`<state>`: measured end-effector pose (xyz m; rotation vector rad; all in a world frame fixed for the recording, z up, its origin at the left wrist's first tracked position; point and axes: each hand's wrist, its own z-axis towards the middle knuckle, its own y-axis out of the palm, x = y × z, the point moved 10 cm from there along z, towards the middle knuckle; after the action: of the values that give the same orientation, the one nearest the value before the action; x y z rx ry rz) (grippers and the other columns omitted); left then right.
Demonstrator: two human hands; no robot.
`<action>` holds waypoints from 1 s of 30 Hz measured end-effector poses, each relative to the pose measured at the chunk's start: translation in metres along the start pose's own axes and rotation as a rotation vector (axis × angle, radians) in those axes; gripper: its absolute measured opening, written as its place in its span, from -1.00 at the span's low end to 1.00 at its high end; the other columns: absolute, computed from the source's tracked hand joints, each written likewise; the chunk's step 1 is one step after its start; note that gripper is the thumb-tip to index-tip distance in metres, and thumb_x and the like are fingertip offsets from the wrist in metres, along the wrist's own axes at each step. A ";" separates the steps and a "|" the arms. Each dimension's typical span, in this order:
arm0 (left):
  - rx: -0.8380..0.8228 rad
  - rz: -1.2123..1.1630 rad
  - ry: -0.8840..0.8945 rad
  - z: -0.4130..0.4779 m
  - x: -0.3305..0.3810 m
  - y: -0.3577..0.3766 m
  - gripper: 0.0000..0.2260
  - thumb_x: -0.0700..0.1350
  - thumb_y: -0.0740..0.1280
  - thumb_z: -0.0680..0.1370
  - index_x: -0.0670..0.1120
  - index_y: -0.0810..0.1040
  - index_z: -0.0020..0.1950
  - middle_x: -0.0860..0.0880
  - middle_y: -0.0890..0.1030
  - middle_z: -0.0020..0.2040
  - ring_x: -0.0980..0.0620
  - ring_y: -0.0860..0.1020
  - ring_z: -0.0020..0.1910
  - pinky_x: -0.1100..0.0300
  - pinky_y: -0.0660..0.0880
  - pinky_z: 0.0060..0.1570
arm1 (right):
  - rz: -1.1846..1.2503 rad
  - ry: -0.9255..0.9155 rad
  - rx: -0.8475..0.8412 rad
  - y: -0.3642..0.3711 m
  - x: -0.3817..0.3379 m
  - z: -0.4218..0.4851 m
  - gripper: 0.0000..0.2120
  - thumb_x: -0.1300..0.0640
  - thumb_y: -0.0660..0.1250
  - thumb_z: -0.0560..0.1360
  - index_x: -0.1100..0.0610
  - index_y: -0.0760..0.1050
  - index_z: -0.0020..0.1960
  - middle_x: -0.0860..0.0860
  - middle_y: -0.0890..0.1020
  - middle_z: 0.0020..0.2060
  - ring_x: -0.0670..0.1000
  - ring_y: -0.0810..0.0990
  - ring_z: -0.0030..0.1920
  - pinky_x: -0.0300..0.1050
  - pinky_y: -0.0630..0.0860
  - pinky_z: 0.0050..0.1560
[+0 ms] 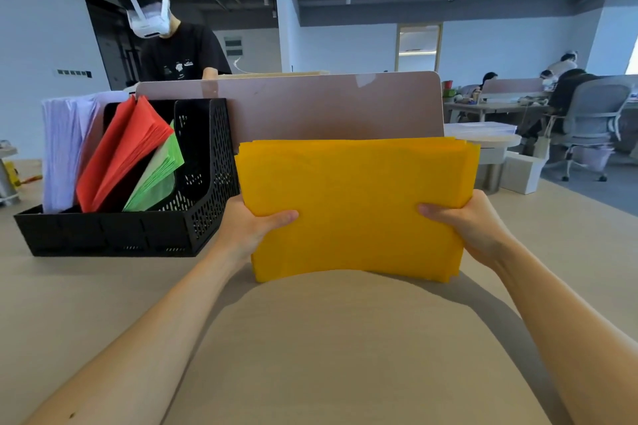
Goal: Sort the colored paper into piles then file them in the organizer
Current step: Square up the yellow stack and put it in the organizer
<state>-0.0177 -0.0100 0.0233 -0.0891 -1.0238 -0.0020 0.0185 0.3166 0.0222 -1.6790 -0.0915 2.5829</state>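
Note:
A thick stack of yellow paper [355,203] stands upright above the beige table, its long edge level. My left hand [250,222] grips its left side with the thumb across the front, and my right hand [466,219] grips its right side the same way. To the left stands a black mesh organizer [200,190]. White paper [64,152] fills its leftmost slot. Red paper [121,148] leans in the slot beside it, then green paper [158,176]. The rightmost slot holds nothing that I can see.
A pinkish desk divider [328,103] rises behind the stack. Beyond it a person in a black shirt [179,52] wears a white headset. Office chairs and desks with seated people [566,103] fill the right background. A white box [521,172] sits off the table's right edge.

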 end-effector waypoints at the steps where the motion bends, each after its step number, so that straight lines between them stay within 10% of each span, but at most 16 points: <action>1: 0.009 0.006 0.011 0.000 0.001 0.002 -0.58 -0.10 0.56 0.29 0.11 0.60 0.11 0.19 0.70 0.00 0.14 0.66 0.03 0.13 0.61 0.01 | 0.006 -0.010 0.010 0.001 -0.002 0.001 -0.15 -0.32 0.63 -0.07 -0.17 0.51 0.18 -0.15 0.68 0.07 -0.04 0.67 0.05 0.05 0.58 0.02; 12: -0.019 -0.026 -0.034 -0.002 0.000 0.012 -0.56 -0.23 0.56 0.30 0.13 0.59 0.08 0.27 0.69 -0.09 0.26 0.66 -0.06 0.35 0.57 -0.14 | 0.076 0.003 -0.018 0.003 0.002 0.004 -0.34 -0.02 0.66 0.17 -0.11 0.51 0.22 -0.04 0.67 0.13 0.04 0.66 0.11 0.22 0.54 0.14; 24: 0.035 -0.090 -0.013 0.001 0.013 0.001 -0.56 -0.18 0.55 0.25 0.06 0.61 0.08 0.16 0.72 -0.04 0.12 0.68 -0.03 0.25 0.61 -0.16 | 0.066 -0.004 -0.007 -0.001 0.002 0.003 -0.14 -0.25 0.67 -0.09 -0.07 0.54 0.17 -0.06 0.69 0.09 0.03 0.67 0.07 0.17 0.55 0.09; 30: 0.198 -0.152 -0.001 -0.003 0.034 -0.003 -0.63 0.25 0.46 0.42 -0.04 0.51 -0.14 0.03 0.58 -0.22 -0.03 0.55 -0.17 0.09 0.44 -0.07 | 0.082 -0.013 -0.041 0.007 0.002 0.004 -0.09 -0.22 0.67 -0.05 -0.09 0.50 0.25 -0.01 0.66 0.15 0.07 0.65 0.12 0.20 0.55 0.11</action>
<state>0.0022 -0.0117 0.0513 0.1692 -1.0247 -0.0388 0.0138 0.3093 0.0212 -1.7148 -0.0781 2.6689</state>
